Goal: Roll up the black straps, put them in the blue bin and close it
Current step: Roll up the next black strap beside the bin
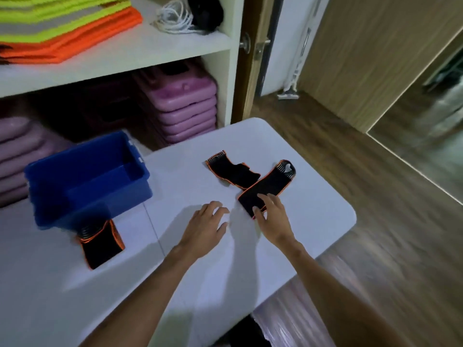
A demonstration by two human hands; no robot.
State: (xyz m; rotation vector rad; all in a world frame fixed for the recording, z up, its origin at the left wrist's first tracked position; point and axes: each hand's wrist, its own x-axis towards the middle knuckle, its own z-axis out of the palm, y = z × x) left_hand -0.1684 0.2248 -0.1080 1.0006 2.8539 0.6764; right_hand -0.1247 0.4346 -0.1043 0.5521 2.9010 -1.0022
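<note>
We see a white surface (205,284) carrying a deep blue bin (87,176). Three black straps lie on it, each edged in thin orange: one near the bin (101,242) with grey ribbed stripes at its end, one farther back (231,169), and one to the right (266,187) with the same grey striping at its far end. Behind, a white shelf (140,51) holds folded cloth in neon yellow-green, grey and orange bands (62,26), a coil of white cord (172,18) and a black lump (205,12). Below sit stacked pale purple cases (185,106). The floor (375,209) shows brown wood grain.
</note>
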